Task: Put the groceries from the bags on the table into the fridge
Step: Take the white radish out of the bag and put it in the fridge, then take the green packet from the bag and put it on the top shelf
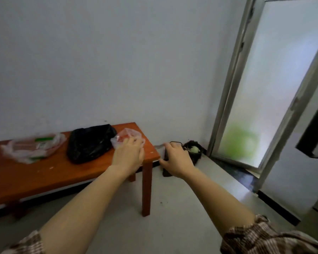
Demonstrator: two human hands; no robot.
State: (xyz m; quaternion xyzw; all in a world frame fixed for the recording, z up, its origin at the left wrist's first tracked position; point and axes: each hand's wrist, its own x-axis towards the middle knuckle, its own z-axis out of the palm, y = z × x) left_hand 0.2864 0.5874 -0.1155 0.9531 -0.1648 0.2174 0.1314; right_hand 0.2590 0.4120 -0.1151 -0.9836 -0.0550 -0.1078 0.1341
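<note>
Left grip (128,154) meets the pink bag (130,133); hold unclear.
Right grip (176,160) hangs loose, empty, beside the table (62,173).

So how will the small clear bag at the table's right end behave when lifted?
Likely floppy: the small clear bag is thin, crumpled film, so it should sag around its red contents. Probably light, given how little it holds.

I see soft daylight coming through frosted door (275,79) at right of frame; glass glows, near blown out toward top. Wall (99,61) evenly lit, cool grey cast. Dark shadow under table (44,180) at lower left. Motion blur softens whole frame, worst on clear bag (31,147) at left. Door frame bows near right edge, wide-angle distortion.
</note>
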